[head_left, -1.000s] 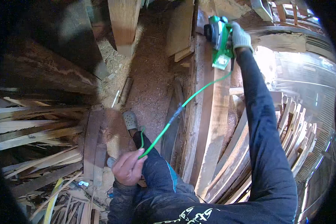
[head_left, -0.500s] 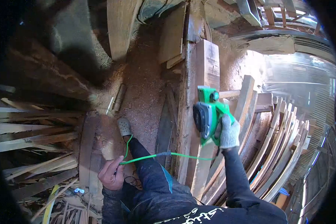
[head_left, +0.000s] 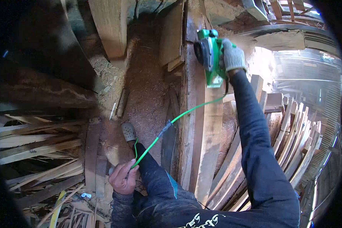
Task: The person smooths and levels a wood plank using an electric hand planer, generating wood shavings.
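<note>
My right hand, in a pale knitted glove, is wrapped round the handle of a green power planer. The planer rests over the far part of a long wooden beam that runs away from my body. From the tool's rear a green cable with a grey taped joint slants down to my bare left hand. That hand pinches the cable between thumb and fingers, above my thigh.
Curved planks are stacked at the right. Many split boards lie at the left. A clog-shod foot stands on the sawdust-covered floor, near a short round piece of wood.
My right hand has carried the planer forward along the beam, and my arm is stretched further out. The cable between my hands is now steeper. My left hand has shifted slightly right.
</note>
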Demonstrator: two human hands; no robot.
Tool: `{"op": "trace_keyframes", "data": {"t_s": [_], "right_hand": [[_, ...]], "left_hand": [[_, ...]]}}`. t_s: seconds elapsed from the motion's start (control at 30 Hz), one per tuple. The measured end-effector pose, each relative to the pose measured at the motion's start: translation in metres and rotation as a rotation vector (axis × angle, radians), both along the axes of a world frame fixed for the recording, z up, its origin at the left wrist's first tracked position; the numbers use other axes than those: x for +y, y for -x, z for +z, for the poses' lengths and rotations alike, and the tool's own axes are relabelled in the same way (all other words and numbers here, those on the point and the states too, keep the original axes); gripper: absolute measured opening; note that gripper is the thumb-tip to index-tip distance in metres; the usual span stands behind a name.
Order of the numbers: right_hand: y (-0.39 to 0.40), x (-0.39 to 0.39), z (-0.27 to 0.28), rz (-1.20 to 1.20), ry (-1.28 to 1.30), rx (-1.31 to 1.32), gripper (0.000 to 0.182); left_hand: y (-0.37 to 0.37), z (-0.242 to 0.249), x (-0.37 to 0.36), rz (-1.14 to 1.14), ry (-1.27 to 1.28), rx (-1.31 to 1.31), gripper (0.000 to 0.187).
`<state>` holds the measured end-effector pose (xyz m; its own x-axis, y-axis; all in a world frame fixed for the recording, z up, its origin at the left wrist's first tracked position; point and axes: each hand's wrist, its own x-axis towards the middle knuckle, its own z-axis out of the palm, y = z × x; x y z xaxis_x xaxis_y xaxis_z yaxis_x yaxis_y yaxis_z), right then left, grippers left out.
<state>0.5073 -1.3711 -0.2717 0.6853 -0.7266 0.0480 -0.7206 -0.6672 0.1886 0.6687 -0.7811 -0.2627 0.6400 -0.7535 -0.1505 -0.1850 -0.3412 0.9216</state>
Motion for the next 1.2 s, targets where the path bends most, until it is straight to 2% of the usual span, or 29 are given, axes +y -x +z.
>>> {"op": "trace_keyframes", "data": {"t_s": [0.17,0.27,0.33,0.37,0.43,0.47,0.5,0.53,0.6,0.63,0.67,0.73,0.8,0.83,0.9,0.93,1.03,1.1,1.17,1.2], "right_hand": [[-0.033,-0.074,-0.016,0.037,0.025,-0.057,0.022],[-0.051,-0.088,-0.026,-0.303,-0.292,-0.399,0.025],[-0.038,-0.075,-0.015,-0.175,-0.170,-0.237,0.024],[-0.024,-0.065,-0.009,0.015,0.018,-0.061,0.022],[0.006,-0.004,0.012,0.052,0.011,-0.033,0.018],[0.019,0.028,0.021,-0.037,-0.023,0.022,0.018],[0.033,0.079,0.041,0.004,-0.034,-0.023,0.019],[0.073,0.096,0.027,-0.143,-0.209,-0.131,0.024],[0.086,0.195,0.072,-0.210,-0.356,-0.363,0.029],[0.108,0.228,0.074,-0.508,-0.549,-0.629,0.029],[0.128,0.263,0.082,-0.676,-0.619,-0.642,0.027],[0.129,0.283,0.092,-0.847,-0.688,-0.656,0.029],[0.120,0.288,0.100,-0.798,-0.623,-0.636,0.026],[0.125,0.279,0.093,-0.804,-0.621,-0.643,0.026],[0.137,0.233,0.067,-0.407,-0.429,-0.417,0.019],[0.136,0.207,0.058,-0.318,-0.361,-0.311,0.018],[0.091,0.137,0.051,-0.028,-0.098,-0.145,0.028],[0.066,0.086,0.042,0.034,-0.049,-0.095,0.027],[0.021,0.028,0.037,-0.089,-0.041,0.030,0.026],[0.014,-0.001,0.025,-0.059,-0.019,-0.004,0.024]], "left_hand": [[0.005,0.010,-0.015,-0.045,-0.007,0.028,0.029],[0.006,0.017,-0.016,-0.085,0.008,0.003,0.029],[0.007,0.023,-0.011,-0.074,0.019,-0.025,0.030],[0.006,0.024,-0.003,-0.070,0.023,-0.025,0.030],[0.000,0.022,0.017,-0.030,-0.074,-0.063,0.029],[-0.001,0.021,0.026,0.026,-0.084,-0.009,0.027],[-0.004,0.018,0.035,0.031,-0.070,-0.008,0.027],[-0.007,0.013,0.045,0.047,-0.097,-0.014,0.027],[-0.014,0.003,0.054,0.062,-0.085,-0.050,0.027],[-0.017,0.000,0.057,0.063,-0.077,-0.047,0.027],[-0.019,-0.002,0.059,0.045,-0.078,-0.037,0.028],[-0.020,-0.007,0.056,0.024,-0.080,-0.030,0.029],[-0.021,-0.008,0.051,-0.047,-0.067,-0.038,0.030],[-0.020,-0.007,0.046,-0.055,-0.066,-0.042,0.030],[-0.016,-0.003,0.029,-0.060,-0.030,-0.029,0.030],[-0.014,-0.001,0.020,-0.068,-0.028,-0.031,0.030],[-0.008,0.002,0.002,-0.071,-0.015,-0.019,0.030],[-0.003,0.001,-0.005,-0.077,-0.040,0.034,0.030],[0.001,0.006,-0.017,-0.089,-0.041,0.056,0.030],[0.004,0.009,-0.022,-0.091,-0.031,0.086,0.030]]}}
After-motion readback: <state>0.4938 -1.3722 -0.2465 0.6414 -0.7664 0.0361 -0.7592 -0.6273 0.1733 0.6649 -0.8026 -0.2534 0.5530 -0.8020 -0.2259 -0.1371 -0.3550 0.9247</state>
